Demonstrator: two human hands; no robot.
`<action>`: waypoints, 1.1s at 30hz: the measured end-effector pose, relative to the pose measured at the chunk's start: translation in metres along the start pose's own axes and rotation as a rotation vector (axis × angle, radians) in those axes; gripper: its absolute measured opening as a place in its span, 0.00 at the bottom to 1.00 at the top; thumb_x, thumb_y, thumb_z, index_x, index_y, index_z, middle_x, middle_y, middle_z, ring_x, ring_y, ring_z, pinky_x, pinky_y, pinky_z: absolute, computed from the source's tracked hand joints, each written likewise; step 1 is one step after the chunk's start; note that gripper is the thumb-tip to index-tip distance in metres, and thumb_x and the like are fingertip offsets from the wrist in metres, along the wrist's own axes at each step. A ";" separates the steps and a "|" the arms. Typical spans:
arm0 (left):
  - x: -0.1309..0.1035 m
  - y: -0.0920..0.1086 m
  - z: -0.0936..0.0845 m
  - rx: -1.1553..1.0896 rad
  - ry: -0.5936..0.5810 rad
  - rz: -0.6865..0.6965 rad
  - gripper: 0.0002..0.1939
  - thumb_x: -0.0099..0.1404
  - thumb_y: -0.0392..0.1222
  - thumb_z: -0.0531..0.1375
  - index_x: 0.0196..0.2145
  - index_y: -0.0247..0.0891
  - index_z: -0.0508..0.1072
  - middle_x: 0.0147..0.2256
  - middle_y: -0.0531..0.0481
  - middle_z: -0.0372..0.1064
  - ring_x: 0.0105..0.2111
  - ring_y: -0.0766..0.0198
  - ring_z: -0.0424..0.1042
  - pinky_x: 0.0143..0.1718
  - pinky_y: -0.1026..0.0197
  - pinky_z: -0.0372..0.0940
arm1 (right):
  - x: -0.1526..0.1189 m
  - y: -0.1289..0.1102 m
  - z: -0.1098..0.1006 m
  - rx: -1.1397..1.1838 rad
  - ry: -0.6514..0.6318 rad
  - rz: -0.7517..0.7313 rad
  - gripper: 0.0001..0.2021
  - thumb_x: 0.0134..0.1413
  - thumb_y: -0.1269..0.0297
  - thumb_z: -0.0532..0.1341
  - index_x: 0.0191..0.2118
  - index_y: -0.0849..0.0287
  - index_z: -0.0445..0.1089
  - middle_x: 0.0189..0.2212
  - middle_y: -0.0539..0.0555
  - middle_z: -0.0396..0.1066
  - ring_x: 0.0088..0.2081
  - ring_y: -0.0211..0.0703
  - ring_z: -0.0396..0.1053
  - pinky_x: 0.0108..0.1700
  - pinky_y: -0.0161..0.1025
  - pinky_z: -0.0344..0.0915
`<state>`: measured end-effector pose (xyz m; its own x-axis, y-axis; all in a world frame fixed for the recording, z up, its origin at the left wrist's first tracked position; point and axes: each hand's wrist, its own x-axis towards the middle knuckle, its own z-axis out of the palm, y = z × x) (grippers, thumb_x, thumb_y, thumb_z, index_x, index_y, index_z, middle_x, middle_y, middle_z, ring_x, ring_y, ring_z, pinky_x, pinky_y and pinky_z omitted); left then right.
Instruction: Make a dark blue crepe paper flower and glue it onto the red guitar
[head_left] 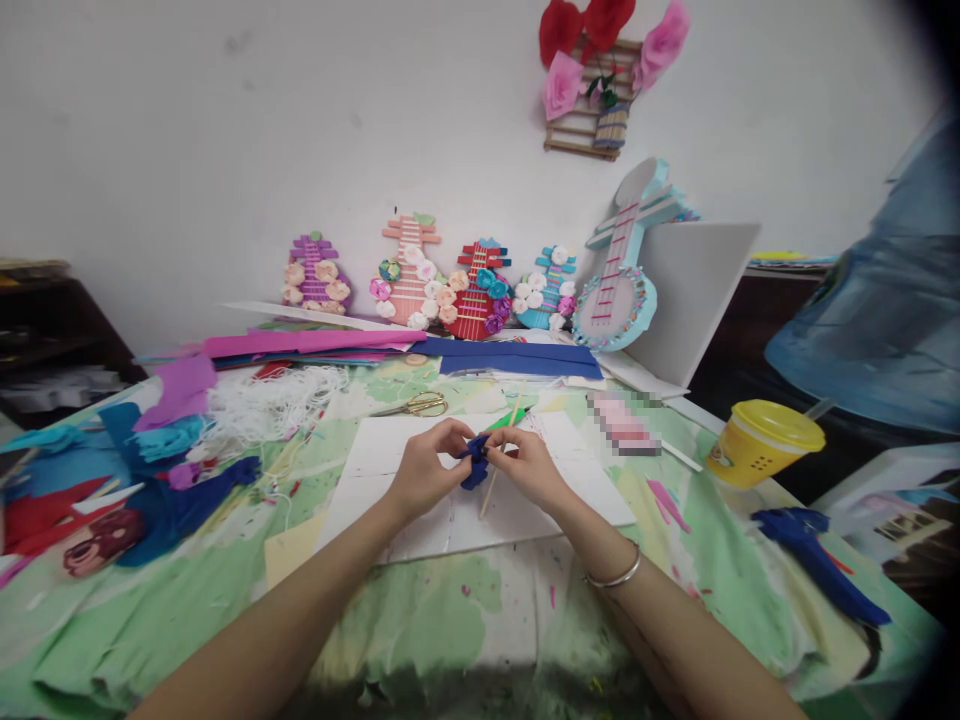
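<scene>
Over a white board (367, 500), both hands pinch a small dark-blue crinkled paper piece (474, 470), bunched like a flower. My left hand (431, 465) grips its left side between thumb and fingers. My right hand (529, 468) holds the right side, fingertips closed on it. A thin wooden stick (489, 497) slants past the right fingers; whether they hold it too, I cannot tell. Just behind the right hand lies a green pointed tool (517, 416), partly covered. Gold-handled scissors (426, 404) rest at the board's far edge.
White string (274, 405) and coloured paper scraps (176, 395) heap on the left. Blue paper strips (521, 360) lie behind. Decorated paper instruments (480, 290) lean on the wall. To the right are a yellow lidded cup (769, 445), a blue glue gun (825, 565) and a large water bottle (877, 300).
</scene>
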<state>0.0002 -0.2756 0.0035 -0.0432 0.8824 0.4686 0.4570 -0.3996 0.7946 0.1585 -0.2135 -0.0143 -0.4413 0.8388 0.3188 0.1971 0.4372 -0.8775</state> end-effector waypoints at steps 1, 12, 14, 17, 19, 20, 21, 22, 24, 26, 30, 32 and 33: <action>0.001 -0.001 0.000 -0.039 0.005 -0.037 0.11 0.50 0.32 0.59 0.34 0.37 0.68 0.24 0.55 0.65 0.26 0.67 0.69 0.34 0.63 0.67 | 0.000 -0.001 0.000 0.001 0.010 -0.002 0.03 0.46 0.68 0.58 0.26 0.59 0.68 0.33 0.53 0.74 0.43 0.44 0.69 0.35 0.36 0.65; 0.009 -0.013 -0.003 -0.325 0.100 -0.298 0.14 0.46 0.35 0.64 0.32 0.35 0.66 0.25 0.56 0.65 0.25 0.69 0.69 0.30 0.65 0.65 | -0.004 -0.010 0.003 -0.049 0.052 -0.026 0.07 0.49 0.64 0.58 0.24 0.59 0.68 0.38 0.56 0.74 0.40 0.43 0.70 0.37 0.37 0.63; 0.009 -0.011 -0.003 -0.336 0.072 -0.287 0.13 0.47 0.35 0.63 0.33 0.35 0.68 0.22 0.57 0.65 0.24 0.68 0.68 0.29 0.66 0.63 | -0.004 -0.010 0.002 -0.081 0.092 -0.033 0.08 0.49 0.63 0.59 0.24 0.59 0.68 0.32 0.53 0.74 0.34 0.41 0.69 0.35 0.36 0.62; 0.008 -0.006 -0.003 -0.347 0.014 -0.281 0.11 0.48 0.37 0.63 0.32 0.34 0.70 0.23 0.55 0.67 0.25 0.68 0.68 0.28 0.65 0.63 | -0.004 -0.011 -0.001 -0.100 0.168 -0.054 0.06 0.47 0.63 0.60 0.26 0.59 0.70 0.26 0.51 0.72 0.30 0.39 0.67 0.34 0.36 0.61; 0.007 -0.003 -0.002 -0.351 -0.030 -0.283 0.09 0.48 0.38 0.63 0.29 0.34 0.72 0.24 0.52 0.69 0.25 0.67 0.69 0.29 0.64 0.63 | -0.003 -0.012 -0.002 -0.089 0.191 -0.081 0.05 0.47 0.64 0.60 0.27 0.58 0.71 0.26 0.50 0.71 0.30 0.39 0.66 0.34 0.36 0.61; 0.007 -0.002 -0.002 -0.348 -0.046 -0.279 0.08 0.48 0.38 0.63 0.28 0.33 0.72 0.24 0.52 0.69 0.25 0.66 0.69 0.28 0.64 0.63 | -0.003 -0.012 -0.002 -0.084 0.184 -0.094 0.04 0.47 0.65 0.60 0.28 0.58 0.71 0.26 0.50 0.72 0.30 0.39 0.66 0.35 0.36 0.61; 0.007 -0.002 -0.002 -0.343 -0.054 -0.271 0.08 0.48 0.39 0.63 0.28 0.34 0.73 0.24 0.52 0.69 0.24 0.67 0.68 0.27 0.64 0.63 | -0.003 -0.012 -0.002 -0.080 0.170 -0.102 0.04 0.47 0.66 0.59 0.28 0.58 0.72 0.26 0.50 0.72 0.30 0.38 0.66 0.35 0.36 0.61; 0.006 -0.001 -0.002 -0.335 -0.054 -0.260 0.08 0.48 0.38 0.64 0.29 0.34 0.73 0.23 0.52 0.68 0.23 0.67 0.68 0.27 0.65 0.63 | -0.003 -0.012 -0.002 -0.076 0.150 -0.102 0.05 0.47 0.67 0.59 0.29 0.58 0.72 0.26 0.50 0.72 0.30 0.38 0.67 0.35 0.36 0.61; 0.006 -0.001 -0.002 -0.316 -0.043 -0.234 0.09 0.48 0.38 0.64 0.29 0.34 0.74 0.21 0.54 0.67 0.22 0.68 0.66 0.25 0.66 0.62 | -0.003 -0.011 -0.001 -0.068 0.098 -0.088 0.05 0.45 0.68 0.60 0.30 0.58 0.73 0.26 0.50 0.73 0.29 0.38 0.67 0.34 0.35 0.61; 0.006 -0.002 -0.002 -0.296 -0.035 -0.220 0.09 0.48 0.38 0.63 0.30 0.34 0.74 0.20 0.55 0.65 0.20 0.69 0.64 0.22 0.67 0.60 | -0.003 -0.011 0.001 -0.061 0.056 -0.072 0.05 0.44 0.69 0.61 0.30 0.58 0.73 0.26 0.49 0.74 0.28 0.37 0.67 0.33 0.35 0.61; 0.005 -0.004 -0.002 -0.260 -0.036 -0.204 0.08 0.49 0.36 0.62 0.29 0.34 0.74 0.19 0.56 0.62 0.19 0.71 0.61 0.20 0.68 0.58 | -0.005 -0.013 0.003 -0.076 0.030 -0.074 0.03 0.44 0.70 0.62 0.28 0.58 0.73 0.25 0.50 0.74 0.28 0.37 0.67 0.33 0.35 0.62; 0.005 -0.004 -0.002 -0.249 -0.034 -0.190 0.07 0.48 0.36 0.62 0.29 0.34 0.74 0.18 0.56 0.61 0.19 0.71 0.61 0.20 0.68 0.58 | -0.006 -0.014 0.003 -0.114 0.037 -0.107 0.03 0.45 0.70 0.61 0.28 0.58 0.73 0.25 0.49 0.73 0.28 0.38 0.67 0.33 0.35 0.62; 0.005 -0.004 -0.002 -0.245 -0.034 -0.183 0.07 0.48 0.36 0.61 0.29 0.34 0.74 0.18 0.56 0.61 0.19 0.71 0.60 0.20 0.68 0.58 | -0.007 -0.015 0.003 -0.142 0.043 -0.132 0.03 0.45 0.70 0.61 0.28 0.58 0.72 0.25 0.49 0.73 0.28 0.38 0.67 0.33 0.35 0.62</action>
<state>-0.0038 -0.2698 0.0035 -0.0739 0.9514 0.2990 0.2162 -0.2774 0.9361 0.1562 -0.2267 -0.0046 -0.4345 0.7831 0.4449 0.2627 0.5827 -0.7690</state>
